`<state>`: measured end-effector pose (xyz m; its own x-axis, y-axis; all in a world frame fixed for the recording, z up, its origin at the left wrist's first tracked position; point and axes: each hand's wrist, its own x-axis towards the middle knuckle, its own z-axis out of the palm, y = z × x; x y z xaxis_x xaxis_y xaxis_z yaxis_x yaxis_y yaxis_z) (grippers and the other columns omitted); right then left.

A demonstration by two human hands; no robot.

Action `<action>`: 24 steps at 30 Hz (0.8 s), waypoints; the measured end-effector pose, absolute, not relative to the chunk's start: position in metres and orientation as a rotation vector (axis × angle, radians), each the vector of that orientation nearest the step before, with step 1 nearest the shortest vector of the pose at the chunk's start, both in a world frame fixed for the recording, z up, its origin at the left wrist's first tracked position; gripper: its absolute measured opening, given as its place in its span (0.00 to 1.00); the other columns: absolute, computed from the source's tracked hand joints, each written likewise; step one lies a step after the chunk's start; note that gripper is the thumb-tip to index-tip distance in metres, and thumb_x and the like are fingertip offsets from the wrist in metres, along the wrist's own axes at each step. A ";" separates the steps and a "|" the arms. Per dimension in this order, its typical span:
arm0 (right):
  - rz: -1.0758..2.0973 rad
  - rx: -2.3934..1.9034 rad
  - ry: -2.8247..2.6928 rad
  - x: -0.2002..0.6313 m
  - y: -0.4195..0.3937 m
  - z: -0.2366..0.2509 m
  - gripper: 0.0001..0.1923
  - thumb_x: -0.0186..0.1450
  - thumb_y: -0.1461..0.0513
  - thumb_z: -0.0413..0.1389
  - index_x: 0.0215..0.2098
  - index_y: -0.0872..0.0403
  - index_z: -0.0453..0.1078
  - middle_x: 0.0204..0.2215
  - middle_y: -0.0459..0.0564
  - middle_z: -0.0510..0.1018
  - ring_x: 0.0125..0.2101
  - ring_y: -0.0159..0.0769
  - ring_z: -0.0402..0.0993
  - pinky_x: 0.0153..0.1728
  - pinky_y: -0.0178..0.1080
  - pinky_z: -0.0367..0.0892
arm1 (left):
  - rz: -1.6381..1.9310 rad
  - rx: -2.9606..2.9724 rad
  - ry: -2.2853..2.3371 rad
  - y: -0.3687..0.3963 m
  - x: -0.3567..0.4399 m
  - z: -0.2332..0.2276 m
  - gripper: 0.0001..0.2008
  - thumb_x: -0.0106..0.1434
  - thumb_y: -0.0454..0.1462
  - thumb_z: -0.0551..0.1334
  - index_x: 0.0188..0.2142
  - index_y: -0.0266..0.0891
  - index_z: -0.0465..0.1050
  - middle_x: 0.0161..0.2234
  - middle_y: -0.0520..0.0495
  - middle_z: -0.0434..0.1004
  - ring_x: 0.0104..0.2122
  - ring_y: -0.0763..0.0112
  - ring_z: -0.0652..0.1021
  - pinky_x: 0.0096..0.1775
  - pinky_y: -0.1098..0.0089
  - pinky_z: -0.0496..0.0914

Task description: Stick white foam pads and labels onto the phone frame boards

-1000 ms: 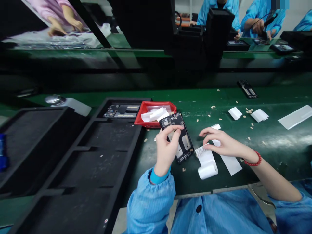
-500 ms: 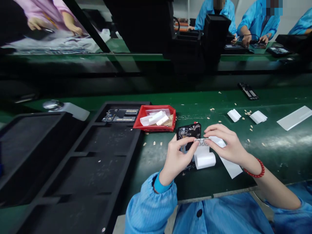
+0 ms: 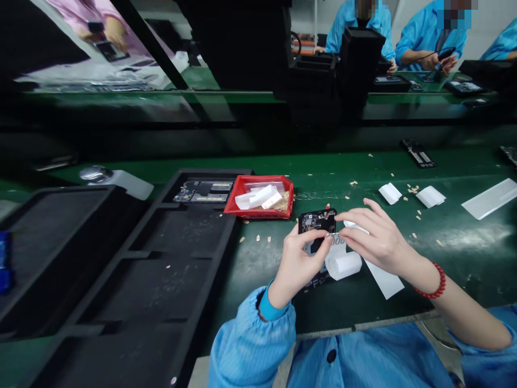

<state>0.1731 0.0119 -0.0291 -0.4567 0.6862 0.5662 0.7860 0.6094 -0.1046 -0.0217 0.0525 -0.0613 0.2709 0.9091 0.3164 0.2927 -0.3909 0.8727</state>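
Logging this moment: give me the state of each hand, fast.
Left hand: closed on the phone board, thumb and fingers pinching it.
Right hand: fingers pressed on the white label roll beside the board.

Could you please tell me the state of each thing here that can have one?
Left hand: gripping the phone.
Right hand: fingers on the label roll.
Phone: back uncovered, circuitry showing, held off the belt.
Label roll: partly unrolled.
Red bin: holds white pieces.
Black tray: one board in the far slot.

red bin [image 3: 283,211] | black foam tray [image 3: 161,280] | loose board [image 3: 418,153] on belt
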 end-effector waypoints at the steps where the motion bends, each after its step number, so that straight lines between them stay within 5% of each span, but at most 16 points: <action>1: -0.283 -1.127 -2.285 0.174 0.012 -0.030 0.10 0.70 0.70 0.54 0.37 0.54 0.75 0.46 0.58 0.83 0.46 0.45 0.80 0.56 0.62 0.68 | 1.116 1.837 1.091 0.053 -0.021 -0.062 0.05 0.58 0.37 0.67 0.29 0.40 0.83 0.34 0.44 0.84 0.32 0.64 0.81 0.37 0.64 0.77; 13: -0.043 -1.068 -2.182 0.175 0.010 -0.033 0.07 0.67 0.68 0.57 0.37 0.51 0.75 0.48 0.54 0.83 0.48 0.44 0.81 0.60 0.64 0.64 | 1.038 1.794 1.150 0.053 -0.020 -0.065 0.05 0.58 0.37 0.67 0.30 0.39 0.83 0.35 0.43 0.84 0.33 0.64 0.81 0.38 0.64 0.76; 19: 0.820 -1.163 -1.496 0.166 -0.003 -0.020 0.04 0.64 0.63 0.63 0.30 0.52 0.78 0.42 0.54 0.84 0.43 0.41 0.82 0.44 0.45 0.79 | 0.828 1.779 1.130 0.058 -0.015 -0.076 0.05 0.56 0.37 0.68 0.31 0.40 0.84 0.31 0.43 0.85 0.33 0.59 0.82 0.38 0.62 0.76; 24: 1.266 -1.064 -1.099 0.153 -0.009 -0.013 0.06 0.62 0.59 0.67 0.29 0.52 0.81 0.41 0.53 0.85 0.39 0.38 0.83 0.40 0.41 0.80 | 0.777 1.750 1.087 0.063 -0.029 -0.074 0.16 0.59 0.34 0.62 0.47 0.42 0.80 0.48 0.43 0.84 0.51 0.54 0.80 0.55 0.57 0.73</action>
<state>0.1533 -0.0089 -0.0133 -0.0001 0.9996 0.0271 -0.1679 0.0267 -0.9855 -0.0289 0.0633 -0.0742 0.4147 0.9087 0.0473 0.3386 -0.2023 0.9189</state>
